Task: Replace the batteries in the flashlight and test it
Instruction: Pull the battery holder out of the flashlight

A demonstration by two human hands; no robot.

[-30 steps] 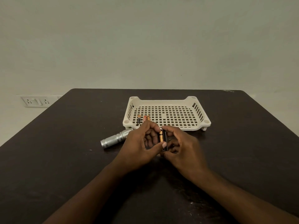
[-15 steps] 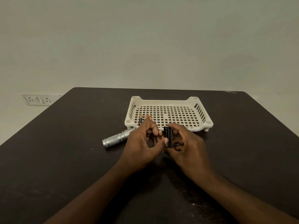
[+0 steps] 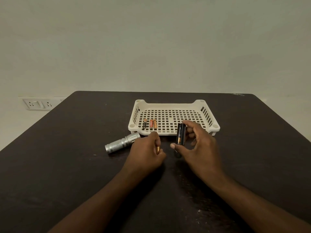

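My right hand point(image 3: 200, 148) holds a black battery holder point(image 3: 180, 134) upright between thumb and fingers; a battery with a copper end shows in it. My left hand point(image 3: 146, 153) is curled around a loose copper-coloured battery point(image 3: 157, 149), mostly hidden in the fist. The silver flashlight body point(image 3: 122, 143) lies on its side on the dark table point(image 3: 67, 165), just left of my left hand. Three small batteries point(image 3: 150, 123) lie in the near left corner of the white perforated tray point(image 3: 173, 106).
The tray stands behind both hands near the table's middle. A small dark part point(image 3: 177, 154), possibly a cap, lies on the table under my right hand. A wall socket plate point(image 3: 36, 103) is on the wall at left.
My hands have drawn apart. The left hand pulled a battery away from the holder, leftward and down; the right hand kept the holder and lifted it slightly to the right.
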